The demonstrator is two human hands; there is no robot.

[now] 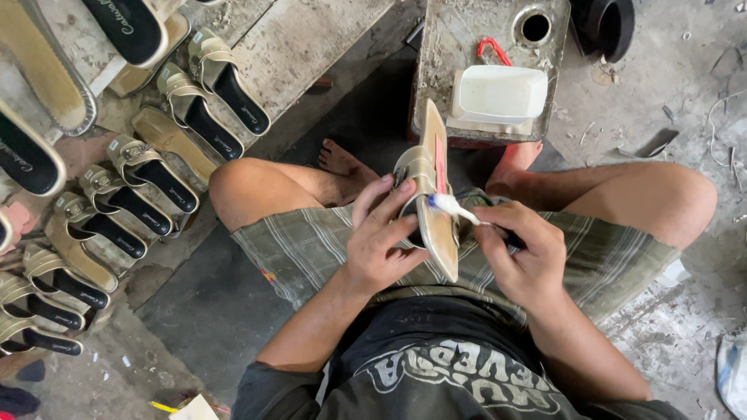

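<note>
My left hand (379,237) grips a gold sandal (436,187) held on edge over my lap, its sole facing right. My right hand (523,255) holds a small brush (455,207) whose white, glue-laden tip touches the sandal's edge. A white plastic container (498,95) sits on a dirty metal can (459,47) just beyond the sandal. I sit with knees apart in plaid shorts.
Several gold sandals with black insoles (132,190) lie in rows on the left, some on a worn wooden board (303,39). A black round object (611,27) sits at top right. The concrete floor (685,101) is littered with scraps.
</note>
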